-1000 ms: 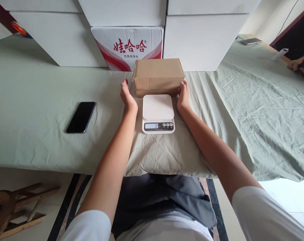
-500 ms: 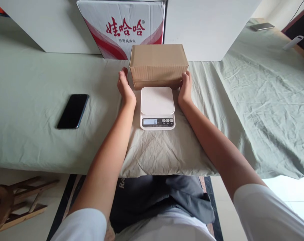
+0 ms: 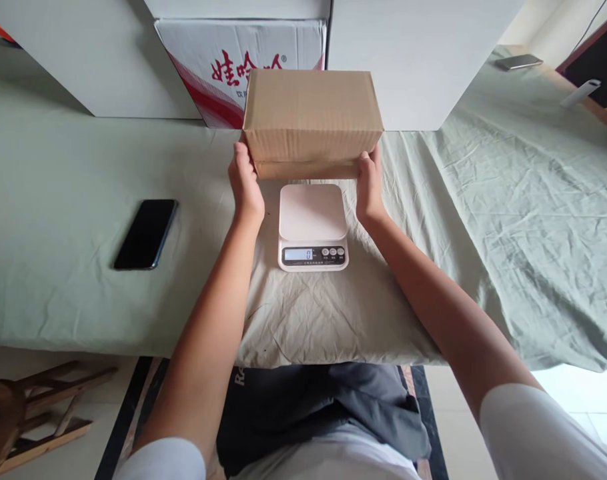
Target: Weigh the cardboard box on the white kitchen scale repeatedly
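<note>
A plain brown cardboard box [image 3: 313, 103] is held up between my two hands, just behind the scale and seemingly off the cloth. My left hand [image 3: 246, 177] grips its left end, and my right hand [image 3: 370, 183] grips its right end; the fingers are partly hidden behind and under the box. Nearer to me a white digital kitchen scale [image 3: 313, 213] lies on the cloth between my wrists, its pan bare and its display reading 0.
Green cloth [image 3: 73, 300] covers the table. A black phone [image 3: 146, 233] lies at left. Behind stand a white-and-red carton [image 3: 193, 80] and white panels [image 3: 383, 60]. Another phone [image 3: 518, 62] rests at far right. A wooden stool [image 3: 58, 447] stands on the floor at lower left.
Both hands have closed on the cardboard box and raised it; it looks larger and covers more of the carton behind. The scale still reads 0. The whole view has shifted slightly.
</note>
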Demonstrator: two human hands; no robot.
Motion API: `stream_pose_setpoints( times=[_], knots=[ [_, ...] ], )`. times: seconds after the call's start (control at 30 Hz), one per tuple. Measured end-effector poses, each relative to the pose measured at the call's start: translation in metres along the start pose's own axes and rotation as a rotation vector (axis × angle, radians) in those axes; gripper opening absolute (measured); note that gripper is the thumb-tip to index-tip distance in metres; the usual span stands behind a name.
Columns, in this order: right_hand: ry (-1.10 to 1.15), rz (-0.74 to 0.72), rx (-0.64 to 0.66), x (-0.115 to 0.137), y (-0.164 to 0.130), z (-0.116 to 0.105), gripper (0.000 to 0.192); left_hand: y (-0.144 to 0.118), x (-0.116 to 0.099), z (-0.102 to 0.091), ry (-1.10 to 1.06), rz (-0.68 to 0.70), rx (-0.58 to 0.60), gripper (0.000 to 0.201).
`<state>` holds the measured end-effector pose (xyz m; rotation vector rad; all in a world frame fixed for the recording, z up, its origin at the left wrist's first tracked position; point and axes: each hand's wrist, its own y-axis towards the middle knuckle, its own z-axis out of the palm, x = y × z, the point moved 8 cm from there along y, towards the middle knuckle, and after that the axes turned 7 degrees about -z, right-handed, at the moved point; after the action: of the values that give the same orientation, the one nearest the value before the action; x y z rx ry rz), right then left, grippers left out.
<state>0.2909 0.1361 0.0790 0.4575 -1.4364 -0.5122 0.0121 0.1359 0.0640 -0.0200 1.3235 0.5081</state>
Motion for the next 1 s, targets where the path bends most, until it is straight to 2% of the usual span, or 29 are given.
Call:
stream_pose_setpoints(
  times=[0.1, 0.2, 0.3, 0.4, 0.6, 0.73, 0.87, 1.0],
  knots=[
    [0.015, -0.007, 0.013, 0.035, -0.02, -0.004, 0.069, -0.03, -0.046, -0.016, 0.057, 0.141, -0.027, 0.076],
    [-0.023, 0.017, 0.021, 0.062, -0.058, -0.01, 0.067, -0.067, -0.066, -0.036, 0.148, 0.255, -0.067, 0.064],
    [-0.002, 0.035, 0.01, 0.073, -0.093, -0.01, 0.064, -0.088, -0.06, -0.055, 0.23, 0.292, -0.162, 0.064],
    [-0.002, 0.029, 0.001, 0.072, -0.11, -0.007, 0.064, -0.091, -0.052, -0.061, 0.287, 0.317, -0.207, 0.065],
    [-0.001, 0.054, -0.025, 0.065, -0.113, -0.008, 0.061, -0.09, -0.051, -0.058, 0.368, 0.305, -0.196, 0.071],
    [-0.008, 0.094, -0.057, 0.065, -0.114, -0.011, 0.059, -0.092, -0.049, -0.056, 0.322, 0.301, -0.172, 0.069],
    [0.01, 0.142, -0.101, 0.061, -0.115, -0.015, 0.055, -0.094, -0.049, -0.054, 0.274, 0.233, -0.183, 0.064],
    [0.021, 0.166, -0.124, 0.057, -0.115, -0.016, 0.055, -0.095, -0.049, -0.051, 0.268, 0.175, -0.187, 0.067]
  ],
)
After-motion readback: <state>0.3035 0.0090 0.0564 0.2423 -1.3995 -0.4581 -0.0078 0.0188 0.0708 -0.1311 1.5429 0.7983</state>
